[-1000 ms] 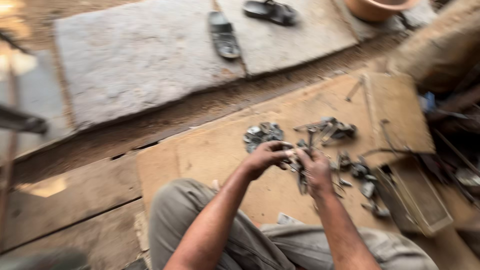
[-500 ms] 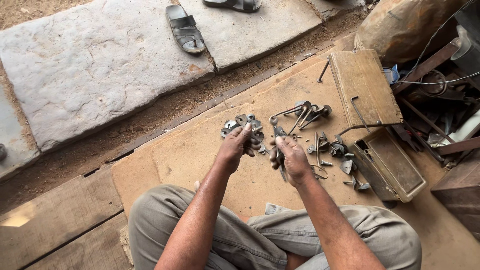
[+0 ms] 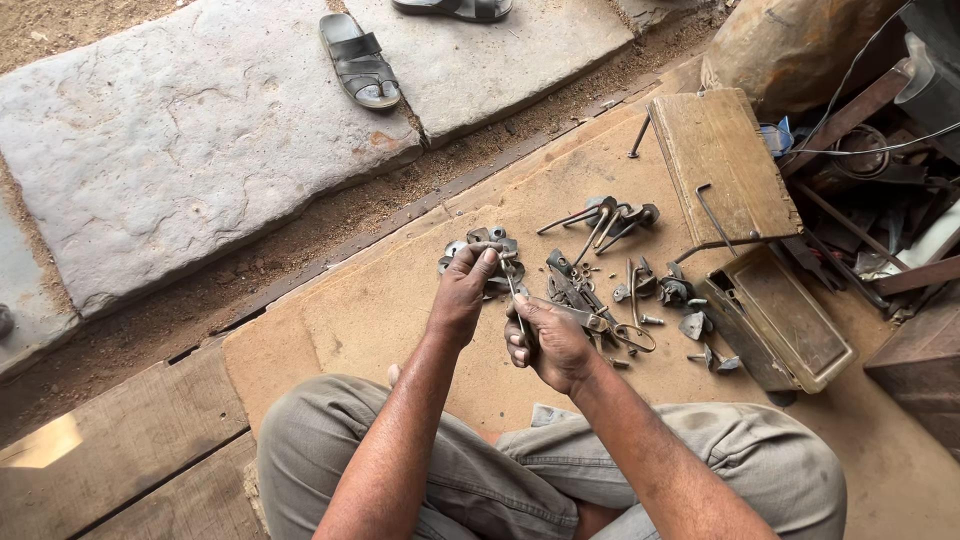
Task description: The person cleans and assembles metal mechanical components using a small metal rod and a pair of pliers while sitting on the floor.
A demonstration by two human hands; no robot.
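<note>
I sit cross-legged in grey trousers on a brown board [image 3: 380, 300]. My left hand [image 3: 466, 288] pinches the top end of a thin metal rod [image 3: 514, 290] with thumb and fingers. My right hand [image 3: 550, 342] is closed around the lower end of that rod and a small metal part. Just beyond my hands lies a pile of round metal pieces [image 3: 480, 250], and to the right a scatter of dark metal levers and fittings [image 3: 620, 285].
An open wooden box [image 3: 775, 320] with its lid [image 3: 720, 165] raised stands at the right. Tools and wires clutter the far right [image 3: 880, 180]. Stone slabs [image 3: 190, 140] lie beyond a strip of dirt, with a sandal [image 3: 358, 60] on them.
The view has steadied and tilted down. My hands have drawn back from the pile of parts toward my lap, holding the thin rod between them.
</note>
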